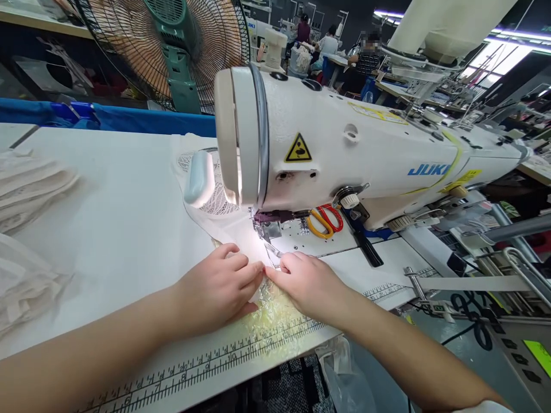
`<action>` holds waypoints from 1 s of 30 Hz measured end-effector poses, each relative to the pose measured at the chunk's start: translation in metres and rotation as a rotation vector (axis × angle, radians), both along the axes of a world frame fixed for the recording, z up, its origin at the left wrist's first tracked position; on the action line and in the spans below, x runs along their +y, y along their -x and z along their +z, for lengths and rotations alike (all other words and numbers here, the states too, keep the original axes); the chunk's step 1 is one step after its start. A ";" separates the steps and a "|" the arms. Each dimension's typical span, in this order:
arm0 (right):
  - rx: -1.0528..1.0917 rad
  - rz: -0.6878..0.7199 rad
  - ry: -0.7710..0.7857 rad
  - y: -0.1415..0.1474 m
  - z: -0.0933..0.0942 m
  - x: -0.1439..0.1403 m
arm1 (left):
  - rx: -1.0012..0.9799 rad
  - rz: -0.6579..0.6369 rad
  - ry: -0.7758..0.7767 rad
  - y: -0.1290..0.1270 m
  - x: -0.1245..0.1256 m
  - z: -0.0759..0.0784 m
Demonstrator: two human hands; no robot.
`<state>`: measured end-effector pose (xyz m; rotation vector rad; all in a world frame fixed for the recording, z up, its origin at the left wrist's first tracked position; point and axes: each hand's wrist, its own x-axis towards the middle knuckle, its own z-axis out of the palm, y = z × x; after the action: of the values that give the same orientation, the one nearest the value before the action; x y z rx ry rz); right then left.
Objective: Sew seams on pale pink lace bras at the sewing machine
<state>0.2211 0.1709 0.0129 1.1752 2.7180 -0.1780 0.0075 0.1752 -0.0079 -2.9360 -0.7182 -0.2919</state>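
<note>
A white fabric piece with lace panels point(221, 198) lies under the head of a white sewing machine point(318, 143), running toward me from the presser foot point(263, 226). My left hand point(221, 284) has its fingers closed on the near edge of this fabric. Close against it, my right hand point(307, 281) pinches the same edge, thumb and fingertips meeting the left fingertips just in front of the needle area. A thin metal tool, perhaps tweezers point(273, 249), shows beside the right fingers; its other end is hidden. Clear yellowish film point(275, 307) lies beneath both hands.
Yellow-handled scissors point(319, 223) and a red-handled pair lie under the machine arm. White cloth piles point(30, 189) rest at left. A printed ruler point(206, 367) runs along the table's front edge. A large fan point(172, 51) stands behind; people work at machines farther back.
</note>
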 end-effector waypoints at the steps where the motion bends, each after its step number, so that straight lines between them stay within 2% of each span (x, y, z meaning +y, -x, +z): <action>1: -0.030 -0.001 0.011 0.002 0.001 0.002 | -0.002 0.007 -0.008 0.001 0.002 -0.001; 6: -0.120 -0.026 0.066 0.009 0.008 0.010 | -0.045 0.045 -0.014 0.004 0.010 -0.004; 14: -0.316 -0.111 0.197 0.031 0.022 0.020 | 0.042 0.007 -0.046 0.015 0.024 -0.004; 21: -0.365 -0.218 0.287 0.054 0.028 0.025 | 0.027 0.085 0.067 0.018 0.035 -0.002; 27: -0.380 -0.285 0.319 0.073 0.031 0.032 | 0.055 0.049 -0.068 0.024 0.051 -0.005; 30: -0.419 -0.251 0.351 0.079 0.028 0.035 | 0.021 0.022 -0.122 0.028 0.061 -0.011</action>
<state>0.1425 0.2059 0.0410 1.2723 2.0755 -0.3774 -0.0206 0.2359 -0.0186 -2.8105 -0.7030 -0.2914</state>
